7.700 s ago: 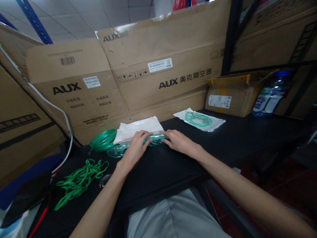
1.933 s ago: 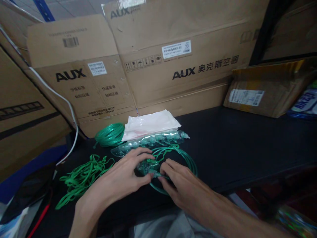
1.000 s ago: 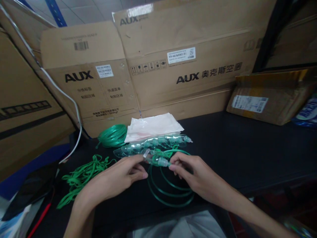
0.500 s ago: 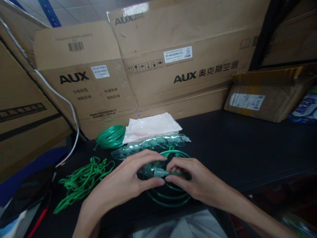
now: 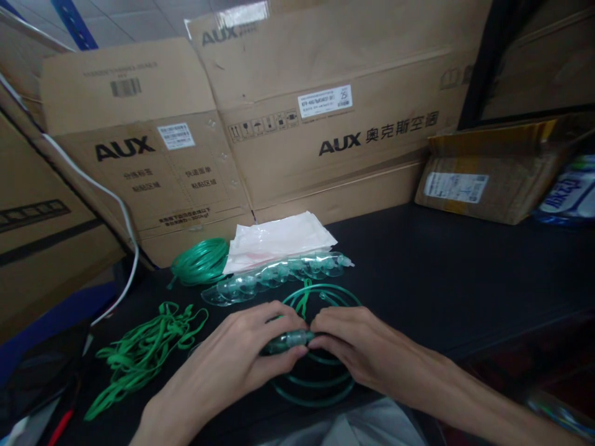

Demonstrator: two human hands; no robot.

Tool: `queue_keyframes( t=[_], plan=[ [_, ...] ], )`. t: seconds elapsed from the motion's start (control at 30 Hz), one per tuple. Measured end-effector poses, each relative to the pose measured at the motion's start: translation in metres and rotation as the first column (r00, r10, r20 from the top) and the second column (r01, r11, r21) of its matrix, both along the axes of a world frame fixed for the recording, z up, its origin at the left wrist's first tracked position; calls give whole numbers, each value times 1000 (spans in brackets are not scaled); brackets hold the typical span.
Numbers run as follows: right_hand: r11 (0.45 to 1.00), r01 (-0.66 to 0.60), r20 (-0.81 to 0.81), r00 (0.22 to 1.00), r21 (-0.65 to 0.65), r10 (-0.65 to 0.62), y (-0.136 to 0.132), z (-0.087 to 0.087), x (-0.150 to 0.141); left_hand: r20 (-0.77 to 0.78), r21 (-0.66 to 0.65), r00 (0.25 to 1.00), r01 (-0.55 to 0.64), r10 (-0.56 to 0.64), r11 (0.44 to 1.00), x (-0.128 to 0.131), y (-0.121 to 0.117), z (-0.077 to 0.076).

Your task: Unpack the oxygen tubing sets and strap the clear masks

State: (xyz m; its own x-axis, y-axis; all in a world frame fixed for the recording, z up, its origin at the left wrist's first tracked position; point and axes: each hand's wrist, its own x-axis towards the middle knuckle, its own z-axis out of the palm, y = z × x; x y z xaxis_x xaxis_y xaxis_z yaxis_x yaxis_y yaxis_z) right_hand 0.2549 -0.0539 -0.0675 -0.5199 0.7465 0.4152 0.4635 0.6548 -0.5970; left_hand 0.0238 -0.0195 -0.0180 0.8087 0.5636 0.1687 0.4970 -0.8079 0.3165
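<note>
My left hand (image 5: 253, 344) is closed around a clear green oxygen mask (image 5: 294, 339), its connector pointing right between thumb and fingers. Pressed up against that connector, my right hand (image 5: 365, 341) pinches the end of a thin green tube (image 5: 320, 401). The tube loops in wide coils on the table under both hands. A green strap (image 5: 304, 301) sticks up just behind the fingertips. Most of the mask is hidden by my left hand, and the exact joint between tube and connector is covered by my fingers.
Behind my hands lie a row of nested clear masks (image 5: 279, 275), white packets (image 5: 281, 238) and a bundled green tube (image 5: 202, 261). Tangled green straps (image 5: 142, 353) lie to the left. Cardboard boxes (image 5: 274, 155) stand along the back of the black table (image 5: 409, 260).
My hands have come closer together, and the short length of tube that showed between them is now mostly covered by my right fingers. The view has shifted slightly.
</note>
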Motion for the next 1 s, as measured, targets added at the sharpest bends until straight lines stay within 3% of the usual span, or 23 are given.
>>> queue_keyframes(
  t=[0.13,0.3,0.37,0.43,0.6,0.73,0.83,1.0],
  plan=[
    [998,-49,20,999,41,48,-2,1,-1,-10,216,999,41,-40,975,-10,-2,-10],
    [998,-44,31,999,46,43,-6,-3,-1,-13,530,998,64,-68,846,-16,-2,-19],
    [1000,6,46,999,15,-6,-9,-3,-1,-22,593,997,76,-78,801,-16,-3,-20],
    [999,45,56,998,-18,-43,-9,-3,-3,-11,606,996,74,-84,792,-16,-4,-20],
    [997,8,6,1000,73,-8,0,-12,-3,96,431,993,16,-64,902,-20,-1,-19],
    [988,92,43,994,125,-98,4,-20,3,294,295,953,-164,74,941,-31,1,-16],
    [977,89,142,983,194,-117,-5,-16,4,337,201,902,-349,270,915,-37,-2,-14],
    [965,84,284,946,249,-156,-26,-7,8,270,10,775,-596,572,803,-40,-5,-17]
  ],
)
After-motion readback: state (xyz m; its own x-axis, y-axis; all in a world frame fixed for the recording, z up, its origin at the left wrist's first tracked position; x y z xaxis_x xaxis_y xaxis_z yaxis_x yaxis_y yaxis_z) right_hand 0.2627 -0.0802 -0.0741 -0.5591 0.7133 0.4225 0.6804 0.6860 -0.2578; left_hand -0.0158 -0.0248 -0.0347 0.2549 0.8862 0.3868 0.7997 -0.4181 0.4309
